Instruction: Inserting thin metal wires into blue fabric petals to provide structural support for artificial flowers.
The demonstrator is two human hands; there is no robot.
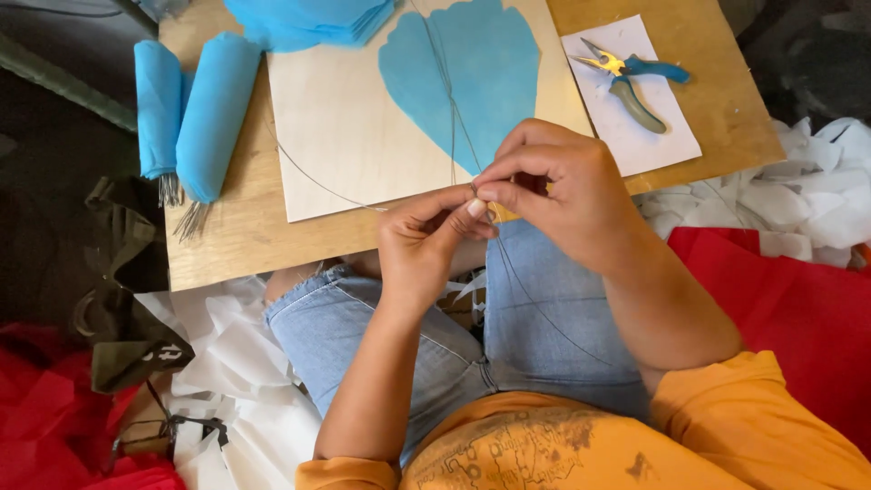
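My left hand (425, 238) and my right hand (555, 180) meet at the near edge of a wooden board (245, 238), fingertips pinched together on thin metal wire (452, 118). The wire runs up across a blue petal-shaped paper piece (481, 63) lying on a pale sheet of card (336, 136). One strand curves left over the card, another trails down over my jeans. Both hands grip the wire at the same spot near the petal's pointed base.
Two rolls of blue paper with wire ends (195, 113) lie at the board's left. A stack of blue paper (308, 20) sits at the top. Blue-handled pliers (631, 77) rest on white paper at right. Red and white tissue (798, 209) and a dark bag (122, 308) surround my lap.
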